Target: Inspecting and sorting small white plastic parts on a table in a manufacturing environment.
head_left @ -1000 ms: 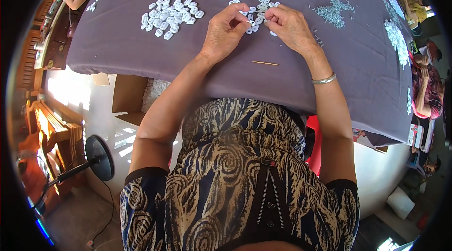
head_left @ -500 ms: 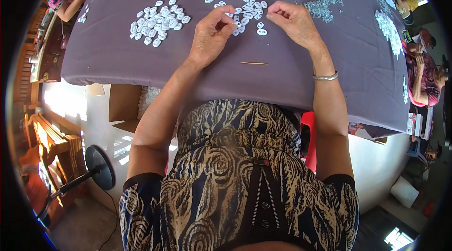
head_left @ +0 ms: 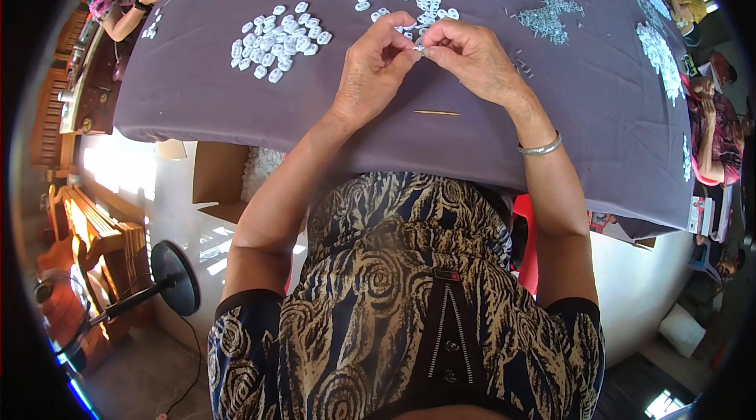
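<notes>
I'm looking down on a table under grey-purple cloth, strewn with heaps of small white plastic pieces, a thin wooden stick lying crosswise; a floor fan stands below. My left hand and right hand meet fingertip to fingertip, pinched together on a tiny white piece — too small to tell its axis. Half a second ago both hands lay lower, on the cloth — now they're raised.

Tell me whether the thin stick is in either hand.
No, the thin stick lies on the grey cloth, below both hands.
</notes>
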Demonstrator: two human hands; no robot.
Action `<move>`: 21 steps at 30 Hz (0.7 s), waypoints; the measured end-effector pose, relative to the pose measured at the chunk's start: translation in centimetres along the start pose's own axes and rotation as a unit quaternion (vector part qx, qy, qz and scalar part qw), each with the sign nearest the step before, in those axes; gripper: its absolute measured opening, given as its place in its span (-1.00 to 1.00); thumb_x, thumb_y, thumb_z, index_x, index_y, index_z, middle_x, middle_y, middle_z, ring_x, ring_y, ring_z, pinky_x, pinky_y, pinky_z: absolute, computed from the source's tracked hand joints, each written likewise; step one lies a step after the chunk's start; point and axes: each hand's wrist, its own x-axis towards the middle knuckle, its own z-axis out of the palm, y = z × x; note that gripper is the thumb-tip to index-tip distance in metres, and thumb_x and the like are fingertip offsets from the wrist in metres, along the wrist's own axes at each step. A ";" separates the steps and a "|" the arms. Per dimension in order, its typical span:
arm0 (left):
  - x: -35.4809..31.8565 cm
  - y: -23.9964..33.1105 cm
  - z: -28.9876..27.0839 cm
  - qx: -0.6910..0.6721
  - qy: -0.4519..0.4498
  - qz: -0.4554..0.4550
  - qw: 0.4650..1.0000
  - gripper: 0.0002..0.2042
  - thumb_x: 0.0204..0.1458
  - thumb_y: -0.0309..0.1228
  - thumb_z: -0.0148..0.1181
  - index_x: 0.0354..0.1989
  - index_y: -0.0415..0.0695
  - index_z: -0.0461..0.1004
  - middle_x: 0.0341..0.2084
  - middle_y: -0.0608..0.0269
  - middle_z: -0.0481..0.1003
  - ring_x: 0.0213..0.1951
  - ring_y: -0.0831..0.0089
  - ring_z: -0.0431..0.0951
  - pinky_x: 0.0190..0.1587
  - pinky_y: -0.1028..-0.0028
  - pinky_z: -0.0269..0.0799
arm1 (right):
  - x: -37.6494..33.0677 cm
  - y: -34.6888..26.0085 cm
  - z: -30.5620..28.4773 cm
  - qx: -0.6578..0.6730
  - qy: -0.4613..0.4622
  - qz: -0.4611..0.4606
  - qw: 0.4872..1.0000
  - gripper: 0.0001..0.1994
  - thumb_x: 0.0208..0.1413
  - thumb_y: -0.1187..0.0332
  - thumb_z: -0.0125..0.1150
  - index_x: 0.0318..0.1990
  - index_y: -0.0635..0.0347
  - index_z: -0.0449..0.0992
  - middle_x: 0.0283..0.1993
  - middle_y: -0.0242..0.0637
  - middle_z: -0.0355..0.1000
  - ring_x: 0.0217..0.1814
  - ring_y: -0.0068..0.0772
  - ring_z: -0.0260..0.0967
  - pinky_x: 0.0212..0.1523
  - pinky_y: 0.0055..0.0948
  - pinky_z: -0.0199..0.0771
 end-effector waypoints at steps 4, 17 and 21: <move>0.0 -0.2 -0.1 -0.012 0.004 -0.005 1.000 -0.66 0.03 -0.63 0.15 0.01 -0.18 0.36 -0.48 0.38 0.48 -0.42 0.69 0.39 -0.31 0.61 0.38 | 0.2 0.3 0.4 0.036 0.003 0.012 0.999 -0.96 0.13 0.51 0.05 -0.33 0.25 0.43 -0.47 -0.61 0.25 -0.48 -0.79 0.05 -0.50 -0.66 0.09; 0.1 -0.6 -0.4 -0.081 -0.003 -0.022 0.996 -0.65 0.03 -0.65 0.16 0.01 -0.14 0.41 -0.46 0.44 0.49 -0.41 0.71 0.41 -0.35 0.69 0.35 | -0.1 1.1 1.3 0.054 0.042 0.027 0.997 -0.95 0.14 0.49 0.08 -0.33 0.25 0.45 -0.50 -0.60 0.25 -0.48 -0.80 0.07 -0.51 -0.65 0.09; 0.3 -0.6 -0.8 -0.040 0.014 -0.003 0.999 -0.68 0.03 -0.69 0.13 -0.02 -0.17 0.40 -0.47 0.43 0.46 -0.46 0.73 0.38 -0.39 0.68 0.32 | 0.3 1.3 1.8 0.053 0.063 -0.056 0.995 -0.95 0.13 0.46 0.14 -0.31 0.23 0.48 -0.49 -0.56 0.31 -0.47 -0.76 0.15 -0.47 -0.66 0.19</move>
